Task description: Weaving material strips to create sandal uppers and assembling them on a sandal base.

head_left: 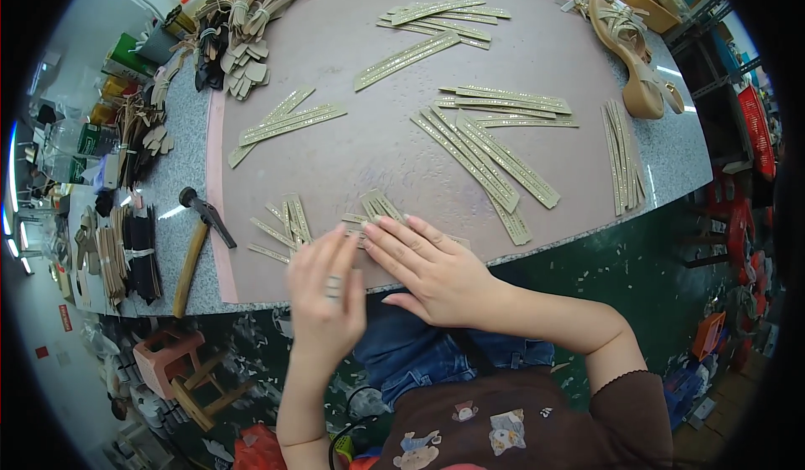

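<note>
Both hands work at the near edge of the table mat, over short olive-gold straps (379, 205) with rows of shiny dots. My right hand (432, 273) lies flat across these straps, its fingers stretched out and its thumb apart. Beside it, my left hand (327, 294) is slightly blurred; its fingertips reach the straps near the right fingertips, with the thumb standing away from the fingers. Grey bands circle one left finger. The strap parts beneath the hands are hidden. Left of them, a small fanned group of similar straps (292, 218) rests on the mat.
Longer dotted straps (470, 155) lie in loose groups across the mat (352, 151). A hammer (197, 248) rests at the left edge. Bundled strap pieces (247, 17) crowd the far left. A beige wedge sandal (633, 67) stands far right. A wooden stool (197, 394) sits below the table.
</note>
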### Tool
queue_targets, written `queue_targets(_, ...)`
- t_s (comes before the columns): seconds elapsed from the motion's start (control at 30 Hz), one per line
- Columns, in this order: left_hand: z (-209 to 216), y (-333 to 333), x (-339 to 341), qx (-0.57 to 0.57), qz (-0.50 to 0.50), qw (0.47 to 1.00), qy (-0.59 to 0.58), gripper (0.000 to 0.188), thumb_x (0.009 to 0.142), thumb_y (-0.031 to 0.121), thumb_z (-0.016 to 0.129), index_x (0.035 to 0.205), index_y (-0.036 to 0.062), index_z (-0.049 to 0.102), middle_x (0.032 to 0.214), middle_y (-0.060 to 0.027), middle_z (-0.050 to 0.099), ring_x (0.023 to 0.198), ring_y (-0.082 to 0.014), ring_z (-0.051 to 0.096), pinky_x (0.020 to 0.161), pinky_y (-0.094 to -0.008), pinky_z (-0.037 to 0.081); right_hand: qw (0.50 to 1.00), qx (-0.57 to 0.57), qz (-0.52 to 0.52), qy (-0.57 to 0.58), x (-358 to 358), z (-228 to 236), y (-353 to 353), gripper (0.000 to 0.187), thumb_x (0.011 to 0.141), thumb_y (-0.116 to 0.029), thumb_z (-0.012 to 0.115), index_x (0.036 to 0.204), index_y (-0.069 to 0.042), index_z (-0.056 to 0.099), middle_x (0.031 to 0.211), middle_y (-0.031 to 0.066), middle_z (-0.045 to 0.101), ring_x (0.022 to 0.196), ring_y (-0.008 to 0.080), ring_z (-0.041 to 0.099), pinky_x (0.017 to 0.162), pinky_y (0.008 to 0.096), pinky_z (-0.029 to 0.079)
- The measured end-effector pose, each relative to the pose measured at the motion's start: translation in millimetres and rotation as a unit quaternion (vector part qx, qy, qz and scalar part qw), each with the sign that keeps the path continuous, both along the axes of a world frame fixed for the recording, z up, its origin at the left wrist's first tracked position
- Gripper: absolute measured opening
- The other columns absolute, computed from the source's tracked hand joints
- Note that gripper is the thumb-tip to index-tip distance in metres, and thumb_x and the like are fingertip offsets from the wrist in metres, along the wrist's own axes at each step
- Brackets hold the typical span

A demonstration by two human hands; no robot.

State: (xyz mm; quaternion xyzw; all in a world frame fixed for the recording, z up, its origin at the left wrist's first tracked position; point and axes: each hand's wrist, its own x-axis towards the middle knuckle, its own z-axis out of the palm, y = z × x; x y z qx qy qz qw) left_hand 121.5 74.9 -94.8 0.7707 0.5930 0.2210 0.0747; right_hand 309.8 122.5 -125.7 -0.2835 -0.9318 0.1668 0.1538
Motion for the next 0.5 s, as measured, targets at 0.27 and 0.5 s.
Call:
queue_targets(0.27,-3,-1,-14,-0.086,-0.021,0.995,0.049,0.057,0.086,0.008,0.055,0.141,0.0019,0.044,0.143,-0.0197,0.046,0.128,-0.032,0.047,0.112,-0.0468,0.03,0.999,-0.035,0.012,0.023,-2,1,1,0.075,0.09,-0.048,0.051,0.143,0.003,0.037,0.154,0.0173,0.031,0.146,0.0271,0.023,0.12,0.0407,0.014)
queue_targets(0.5,9,-18,-24,0.005,0.055,0.998,0.03,0.047,0.086,0.0,0.049,0.133,0.0013,0.053,0.138,-0.0147,0.052,0.127,-0.0307,0.048,0.111,-0.042,0.032,1.0,-0.024,0.015,0.013,-14,10,-4,0.078,0.089,-0.053,0.051,0.145,-0.001,0.037,0.155,0.0146,0.031,0.146,0.0258,0.025,0.119,0.0399,0.015)
